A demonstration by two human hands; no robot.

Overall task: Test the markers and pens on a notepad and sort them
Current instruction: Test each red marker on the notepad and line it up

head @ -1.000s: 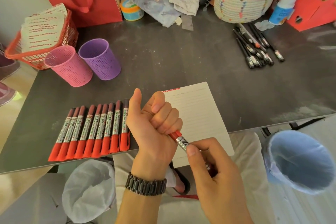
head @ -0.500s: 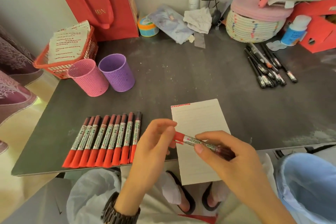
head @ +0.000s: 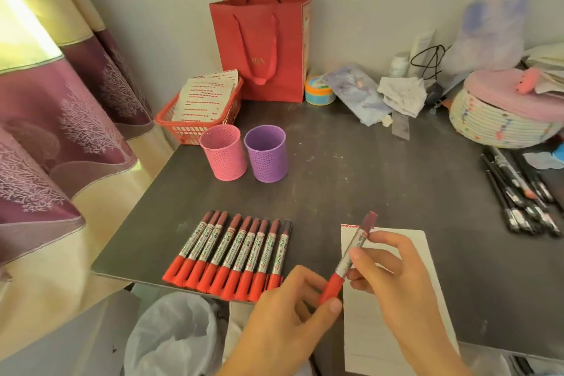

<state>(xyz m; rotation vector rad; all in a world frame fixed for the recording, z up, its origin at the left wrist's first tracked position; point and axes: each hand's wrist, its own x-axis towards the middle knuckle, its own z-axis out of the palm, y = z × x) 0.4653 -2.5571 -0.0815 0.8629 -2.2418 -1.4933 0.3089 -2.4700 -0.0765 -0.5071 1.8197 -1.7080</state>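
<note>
Marker (head: 361,238) poised over notepad (head: 363,342), right hand (head: 396,278) pinching the barrel, left hand (head: 283,323) with a grip on the red end, seemingly to uncap it.

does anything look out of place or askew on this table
Mostly tidy. The white lined notepad hangs over the near edge of the dark grey table, so pressing there could tip it. The black pens at the right lie in a loose, crossed heap, unlike the neat row of red-capped markers.
</note>
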